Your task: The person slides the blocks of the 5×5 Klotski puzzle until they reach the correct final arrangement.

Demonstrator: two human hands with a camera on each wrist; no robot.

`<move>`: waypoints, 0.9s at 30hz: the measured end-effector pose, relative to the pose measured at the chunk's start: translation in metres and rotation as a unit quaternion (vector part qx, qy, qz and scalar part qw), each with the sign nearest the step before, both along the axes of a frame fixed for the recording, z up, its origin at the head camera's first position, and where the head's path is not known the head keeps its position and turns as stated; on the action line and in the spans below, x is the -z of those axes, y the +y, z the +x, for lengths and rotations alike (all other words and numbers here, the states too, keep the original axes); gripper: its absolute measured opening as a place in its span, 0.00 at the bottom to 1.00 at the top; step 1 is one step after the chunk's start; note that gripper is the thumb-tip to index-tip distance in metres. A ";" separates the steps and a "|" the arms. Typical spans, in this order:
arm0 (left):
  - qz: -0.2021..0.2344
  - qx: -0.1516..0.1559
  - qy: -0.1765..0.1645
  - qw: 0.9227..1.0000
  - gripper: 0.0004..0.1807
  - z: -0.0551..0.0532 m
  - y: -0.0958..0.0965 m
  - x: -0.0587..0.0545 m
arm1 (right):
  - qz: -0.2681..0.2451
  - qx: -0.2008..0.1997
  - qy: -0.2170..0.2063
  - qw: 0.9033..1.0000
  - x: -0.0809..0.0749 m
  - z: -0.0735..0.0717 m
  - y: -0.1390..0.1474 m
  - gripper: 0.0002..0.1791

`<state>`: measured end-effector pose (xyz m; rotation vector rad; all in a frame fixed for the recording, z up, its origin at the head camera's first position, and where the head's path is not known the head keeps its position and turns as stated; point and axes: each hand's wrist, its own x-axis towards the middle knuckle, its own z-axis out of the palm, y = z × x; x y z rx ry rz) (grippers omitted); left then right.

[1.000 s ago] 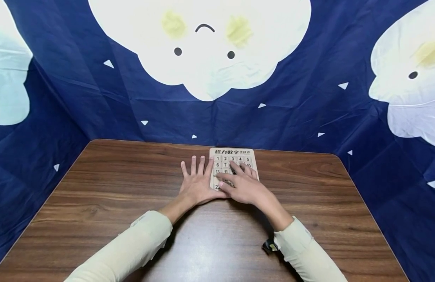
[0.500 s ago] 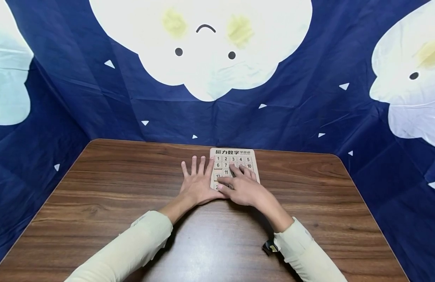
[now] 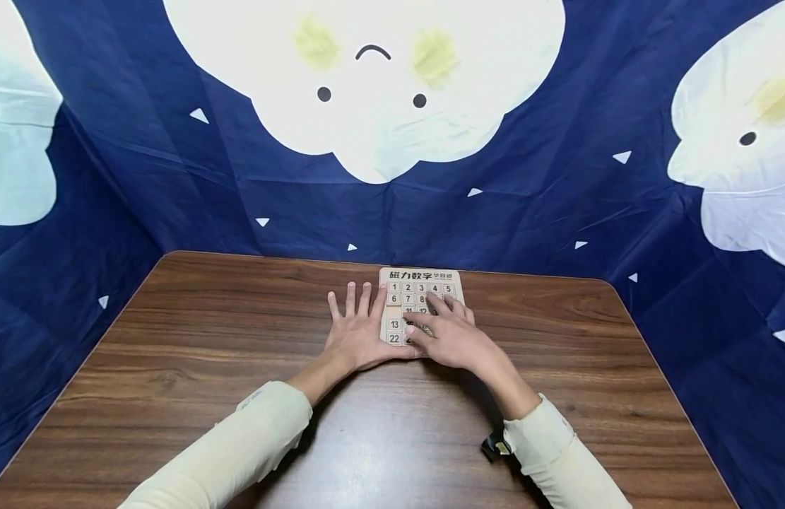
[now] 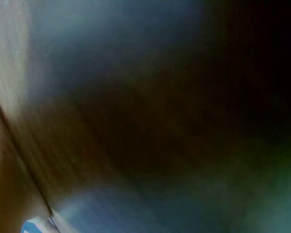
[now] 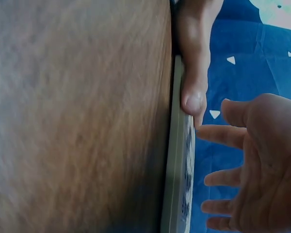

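Note:
A number sliding puzzle [image 3: 424, 276], a pale board with small numbered square tiles, lies near the far table edge. My left hand [image 3: 357, 341] rests flat at its left side, fingers spread, the thumb along the near edge; the right wrist view shows that thumb [image 5: 193, 77] on the board's rim. Over the lower right tiles is my right hand [image 3: 461, 339], its index fingertip at the second column and the other fingers extended. Tile 13 [image 3: 395, 324] sits above tile 22 [image 3: 394, 338] in the left column, with a bare slot above 13. Several tiles are hidden under the right hand.
The brown wood-grain table [image 3: 227, 318] extends around the board. Blue cloth [image 3: 303, 205] with white clouds hangs behind and at both sides. A small black item [image 3: 494, 447] sits by the right cuff. The left wrist view is dark and blurred.
Tile 13 has slid down one place in the left column, leaving a bare slot above it. My right hand has then shifted slightly right. The left hand has stayed put.

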<state>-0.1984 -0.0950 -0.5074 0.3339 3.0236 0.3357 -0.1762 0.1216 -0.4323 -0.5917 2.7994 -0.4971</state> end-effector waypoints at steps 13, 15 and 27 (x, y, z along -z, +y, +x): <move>-0.005 0.001 0.004 1.000 0.84 0.001 -0.001 -0.001 | -0.003 -0.012 -0.003 1.000 0.007 -0.011 -0.013 0.30; -0.007 0.004 0.006 1.000 0.83 0.000 -0.001 -0.001 | 0.002 -0.015 0.000 1.000 0.006 -0.010 -0.018 0.30; 0.000 0.001 -0.002 1.000 0.87 0.000 0.001 -0.001 | -0.016 0.011 0.015 1.000 0.006 -0.013 0.009 0.31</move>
